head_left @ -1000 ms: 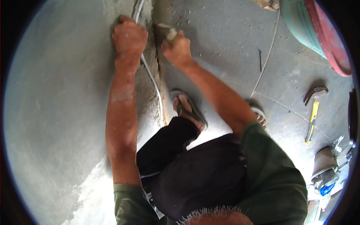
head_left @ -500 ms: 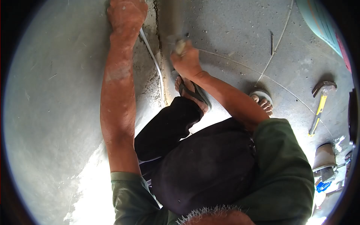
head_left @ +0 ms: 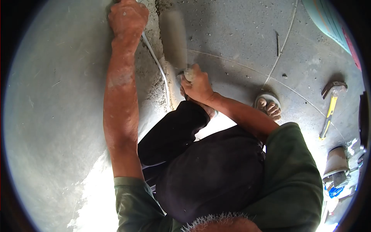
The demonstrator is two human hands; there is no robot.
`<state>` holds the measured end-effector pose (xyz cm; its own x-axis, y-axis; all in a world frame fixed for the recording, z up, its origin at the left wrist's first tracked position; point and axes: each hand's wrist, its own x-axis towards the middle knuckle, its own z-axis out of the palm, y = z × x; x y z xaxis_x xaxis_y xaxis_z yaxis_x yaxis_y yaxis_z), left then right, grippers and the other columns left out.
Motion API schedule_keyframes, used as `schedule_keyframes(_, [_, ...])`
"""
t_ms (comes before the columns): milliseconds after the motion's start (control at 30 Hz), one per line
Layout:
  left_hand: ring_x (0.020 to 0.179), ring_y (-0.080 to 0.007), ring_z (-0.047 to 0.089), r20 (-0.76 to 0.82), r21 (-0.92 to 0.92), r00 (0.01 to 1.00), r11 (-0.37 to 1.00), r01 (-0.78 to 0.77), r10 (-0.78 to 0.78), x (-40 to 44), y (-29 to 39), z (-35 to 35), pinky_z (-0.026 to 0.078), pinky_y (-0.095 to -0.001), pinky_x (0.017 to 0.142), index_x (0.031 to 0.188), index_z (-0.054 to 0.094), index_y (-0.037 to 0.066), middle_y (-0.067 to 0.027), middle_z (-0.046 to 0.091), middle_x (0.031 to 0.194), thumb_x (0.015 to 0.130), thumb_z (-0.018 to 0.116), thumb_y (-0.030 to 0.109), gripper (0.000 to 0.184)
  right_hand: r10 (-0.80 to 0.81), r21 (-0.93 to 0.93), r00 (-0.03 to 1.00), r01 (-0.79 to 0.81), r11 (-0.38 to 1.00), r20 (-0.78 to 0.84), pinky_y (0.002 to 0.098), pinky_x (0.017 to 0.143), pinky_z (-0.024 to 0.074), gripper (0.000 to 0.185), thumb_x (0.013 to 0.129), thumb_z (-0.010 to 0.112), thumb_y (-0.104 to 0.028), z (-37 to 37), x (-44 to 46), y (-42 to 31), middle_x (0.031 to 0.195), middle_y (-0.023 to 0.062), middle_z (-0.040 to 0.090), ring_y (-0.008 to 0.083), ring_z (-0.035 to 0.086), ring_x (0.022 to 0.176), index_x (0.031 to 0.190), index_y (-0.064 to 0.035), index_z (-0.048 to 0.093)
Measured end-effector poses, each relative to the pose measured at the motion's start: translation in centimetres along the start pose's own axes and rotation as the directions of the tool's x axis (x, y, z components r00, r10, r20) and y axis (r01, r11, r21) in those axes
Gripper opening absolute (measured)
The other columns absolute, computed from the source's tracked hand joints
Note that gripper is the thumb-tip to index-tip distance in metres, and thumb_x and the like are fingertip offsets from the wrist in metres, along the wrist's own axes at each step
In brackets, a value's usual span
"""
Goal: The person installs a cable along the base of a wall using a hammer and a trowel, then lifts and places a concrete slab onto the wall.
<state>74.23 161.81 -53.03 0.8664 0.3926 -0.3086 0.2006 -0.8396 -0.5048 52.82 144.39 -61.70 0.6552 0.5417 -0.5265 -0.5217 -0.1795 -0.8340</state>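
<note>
At the top left, my left hand is closed in a fist near the grey wall. What its fingers hold is hidden. A white cable comes out from beneath this hand and runs down along the rough broken edge. My right hand is low over my sandalled foot, its fingers wrapped round the pale end of a tool. The tool's long tan part is smeared by motion and points up toward the corner of wall and floor, so its kind does not show.
A claw hammer with a yellow handle lies on the grey floor to the right. Below it stands a dirty bucket beside a blue item. A pale green striped object fills the upper right edge. Crumbs of debris dot the floor.
My right hand has moved down toward my foot with the blurred tool. My left hand has shifted slightly down and left, staying closed. A dark crumb now shows on the floor right of centre.
</note>
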Motion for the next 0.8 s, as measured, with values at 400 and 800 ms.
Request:
schedule_keyframes(400, [0.063, -0.0242, 0.055, -0.439, 0.896, 0.491, 0.325, 0.304, 0.753, 0.0, -3.0, 4.1, 0.046, -0.0407, 0.066, 0.113, 0.056, -0.008, -0.0129, 0.06, 0.076, 0.087, 0.053, 0.021, 0.039, -0.091, -0.102, 0.993, 0.099, 0.99, 0.08, 0.046, 0.067, 0.0519, 0.036, 0.077, 0.064, -0.014, -1.7, -1.3, -0.2, 0.075, 0.0308, 0.061, 0.0451, 0.063, 0.074, 0.096, 0.0132, 0.049])
schedule_keyframes(800, [0.073, -0.0432, 0.064, -0.124, -0.324, 0.992, 0.946, -0.013, -0.029, -1.9, 2.6, 1.9, 0.054, -0.0455, 0.068, 0.101, 0.053, -0.001, -0.0242, 0.064, 0.075, 0.083, 0.063, 0.029, 0.037, -0.198, -0.172, 0.953, 0.161, 0.972, -0.227, 0.044, 0.052, 0.0505, 0.028, 0.081, 0.063, -0.014, -10.2, -1.1, -2.4, 0.067, 0.02, 0.059, 0.0396, 0.061, 0.055, 0.096, 0.0038, 0.047])
